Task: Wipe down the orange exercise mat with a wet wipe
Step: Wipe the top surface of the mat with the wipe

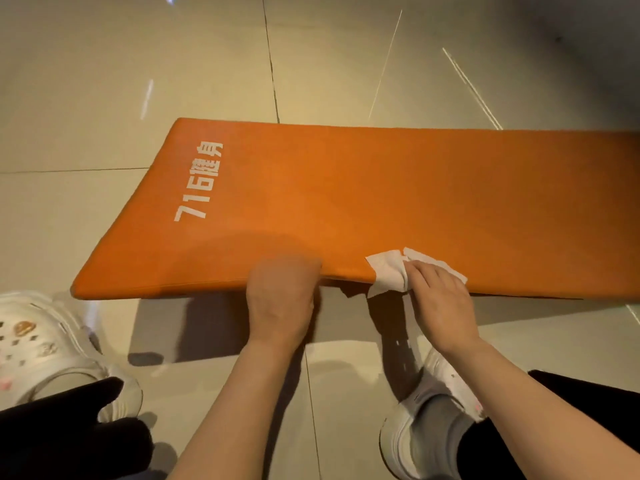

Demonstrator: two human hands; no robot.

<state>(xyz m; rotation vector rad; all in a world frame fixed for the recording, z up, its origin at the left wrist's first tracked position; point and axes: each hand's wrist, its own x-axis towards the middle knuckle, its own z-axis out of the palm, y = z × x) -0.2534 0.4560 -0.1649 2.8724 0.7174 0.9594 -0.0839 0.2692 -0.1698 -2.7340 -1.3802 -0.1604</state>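
Nearest the camera, two bare forearms reach forward from the bottom of the view, flanked by the wearer's feet: a white clog with charms [45,344] at lower left and a white sneaker [433,407] at lower right, both on a glossy beige tiled floor [104,81].

Beyond them, an orange exercise mat [381,188] lies across the floor, its long side running left to right, with white printed lettering [199,183] near its left end. Its near edge seems to be raised off the tiles, judging by the shadow beneath it.

The left hand [282,292] grips that near edge, fingers curled over the top surface. It is blurred, so the exact finger placement is unclear. Just to its right, the right hand [438,299] holds a white wet wipe [389,271], which is folded over the same near edge, part lying on the top surface and part hanging below. The fingers lie over the wipe and press it to the mat; the thumb cannot be seen, so whether it pinches is uncertain.

The step in hand appears to be wiping along the mat's near edge while the other hand steadies it. The wide surface toward the far side and right end probably still needs passes, so the next move likely calls for sliding the wipe sideways along the edge with steady pressure, then across the top.
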